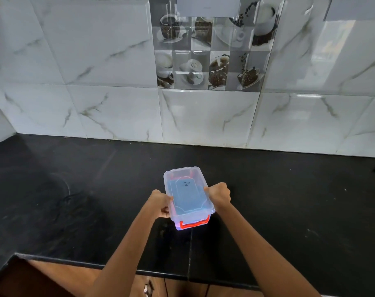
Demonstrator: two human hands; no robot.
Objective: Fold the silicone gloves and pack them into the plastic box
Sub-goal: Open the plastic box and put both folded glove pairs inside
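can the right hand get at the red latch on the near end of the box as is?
Probably yes, but not without letting go. The right hand grips the plastic box's right side while the left hand grips the left. The red latch faces the person, uncovered, just below that hand.

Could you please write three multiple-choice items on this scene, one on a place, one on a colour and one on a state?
1. Where is the plastic box?
A. over the black countertop, between both hands
B. on the floor
C. on a wall shelf

2. What colour is the latch on the box's near end?
A. green
B. red-orange
C. black

3. What is the state of the lid?
A. missing
B. leaning against the tiled wall
C. on the box, with blue contents showing through it

Answers: 1 A, the left hand and right hand grip its long sides; 2 B, the clip is bright red-orange; 3 C, the clear lid covers the top.
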